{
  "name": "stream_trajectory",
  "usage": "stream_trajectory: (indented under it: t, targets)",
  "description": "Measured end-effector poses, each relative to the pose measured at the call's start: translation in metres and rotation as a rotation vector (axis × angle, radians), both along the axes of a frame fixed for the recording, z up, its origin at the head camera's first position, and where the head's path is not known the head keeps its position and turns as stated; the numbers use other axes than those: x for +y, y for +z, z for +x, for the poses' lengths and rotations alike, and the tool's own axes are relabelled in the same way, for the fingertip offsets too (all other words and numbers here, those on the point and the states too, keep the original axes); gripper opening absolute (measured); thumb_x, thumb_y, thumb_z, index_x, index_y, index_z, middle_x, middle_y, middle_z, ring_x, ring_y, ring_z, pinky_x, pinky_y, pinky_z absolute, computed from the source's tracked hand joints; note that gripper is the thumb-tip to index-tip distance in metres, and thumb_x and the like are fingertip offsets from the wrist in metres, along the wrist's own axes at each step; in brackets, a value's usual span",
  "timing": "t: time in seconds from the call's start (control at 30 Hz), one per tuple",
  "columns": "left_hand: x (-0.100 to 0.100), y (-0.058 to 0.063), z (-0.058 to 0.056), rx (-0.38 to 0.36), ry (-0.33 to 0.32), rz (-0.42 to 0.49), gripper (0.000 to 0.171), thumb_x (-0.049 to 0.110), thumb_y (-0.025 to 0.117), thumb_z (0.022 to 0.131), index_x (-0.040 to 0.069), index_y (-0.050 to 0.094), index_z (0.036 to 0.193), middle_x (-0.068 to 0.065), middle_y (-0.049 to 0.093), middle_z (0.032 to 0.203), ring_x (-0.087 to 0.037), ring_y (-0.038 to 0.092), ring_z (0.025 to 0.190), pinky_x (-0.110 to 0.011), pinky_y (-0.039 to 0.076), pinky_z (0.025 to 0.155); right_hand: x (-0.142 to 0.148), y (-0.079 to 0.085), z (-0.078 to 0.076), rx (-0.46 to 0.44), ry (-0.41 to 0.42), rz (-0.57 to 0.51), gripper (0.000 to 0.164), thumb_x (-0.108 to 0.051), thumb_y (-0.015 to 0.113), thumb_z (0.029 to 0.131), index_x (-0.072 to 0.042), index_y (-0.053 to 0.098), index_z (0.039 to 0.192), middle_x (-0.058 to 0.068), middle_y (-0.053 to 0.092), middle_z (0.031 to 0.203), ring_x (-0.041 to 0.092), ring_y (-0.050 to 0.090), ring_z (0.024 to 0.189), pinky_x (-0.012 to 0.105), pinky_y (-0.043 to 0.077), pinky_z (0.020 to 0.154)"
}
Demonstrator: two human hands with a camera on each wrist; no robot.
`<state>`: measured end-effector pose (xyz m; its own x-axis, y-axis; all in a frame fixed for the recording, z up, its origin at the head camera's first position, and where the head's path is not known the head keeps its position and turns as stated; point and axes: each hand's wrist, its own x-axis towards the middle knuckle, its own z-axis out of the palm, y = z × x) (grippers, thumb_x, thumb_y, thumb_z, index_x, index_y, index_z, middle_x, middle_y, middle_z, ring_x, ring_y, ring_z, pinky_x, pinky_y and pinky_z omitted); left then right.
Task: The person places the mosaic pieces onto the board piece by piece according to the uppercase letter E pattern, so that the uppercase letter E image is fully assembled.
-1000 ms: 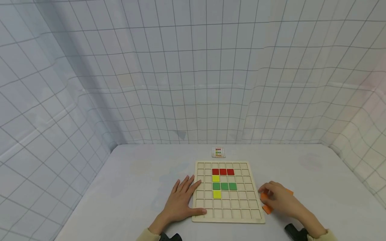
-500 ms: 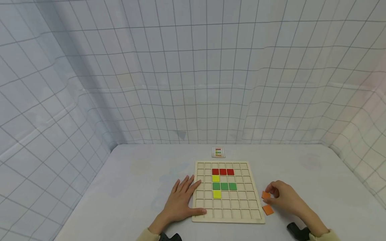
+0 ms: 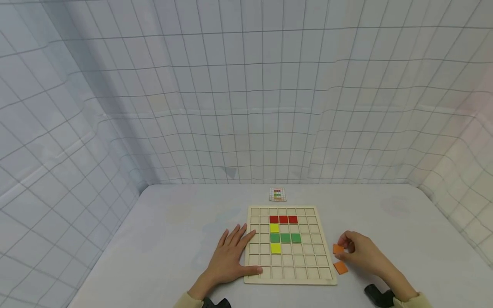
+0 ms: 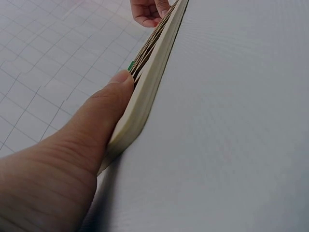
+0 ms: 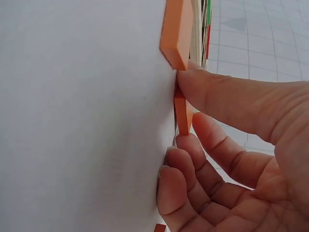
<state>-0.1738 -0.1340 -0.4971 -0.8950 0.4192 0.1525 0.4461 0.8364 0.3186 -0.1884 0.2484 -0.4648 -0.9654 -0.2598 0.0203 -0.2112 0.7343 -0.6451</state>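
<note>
A pale wooden grid board (image 3: 312, 273) lies on the white table. Set in its cells are three red tiles (image 3: 283, 219), three green tiles (image 3: 285, 238) and two yellow tiles (image 3: 275, 248). My left hand (image 3: 229, 261) rests with spread fingers along the board's left side, its thumb on the lower left corner. Beside the right edge, my right hand (image 3: 362, 253) pinches an orange tile (image 5: 181, 113) between thumb and fingers, low at the tabletop. A second orange tile (image 3: 340, 268) lies nearer me, just off the board. In the right wrist view, a reddish-orange corner (image 5: 160, 227) shows at the bottom.
A small printed card (image 3: 277, 194) with a coloured grid pattern lies behind the board. White grid-lined cloth (image 3: 239, 107) hangs around the table's back and sides. Dark wrist devices (image 3: 379, 296) sit at both wrists.
My right hand has shifted slightly right and drawn its fingers together on one orange tile, uncovering the nearer one. An orange piece seen earlier beyond the hand no longer shows. The left hand stays.
</note>
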Motion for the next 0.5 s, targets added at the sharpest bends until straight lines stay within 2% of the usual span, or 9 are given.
stream_trajectory:
  t: [0.27,0.5]
  targets:
    - [-0.0009,-0.0014,-0.0004,0.006,-0.003,0.000,0.097,0.081,0.049,0.074,0.023,0.032,0.150,-0.007,0.023,0.155,-0.027,0.012,0.142,-0.051,0.005,0.112,0.0015,-0.0013,0.0001,0.032,0.024,-0.008,0.026,-0.016,0.082,0.074,-0.012,0.061,0.088,-0.003,0.049,0.076,0.012,0.043,0.066,0.025,0.038,0.054]
    - [-0.0003,-0.0017,-0.0007,-0.002,0.000,0.000,0.098,0.082,0.048,0.074,0.022,0.032,0.150,-0.007,0.022,0.155,-0.027,0.013,0.142,-0.051,0.005,0.112,0.0019,-0.0020,0.0021,0.052,0.018,-0.015,0.023,-0.016,0.082,0.074,-0.012,0.065,0.089,-0.003,0.054,0.084,0.011,0.047,0.070,0.024,0.043,0.058]
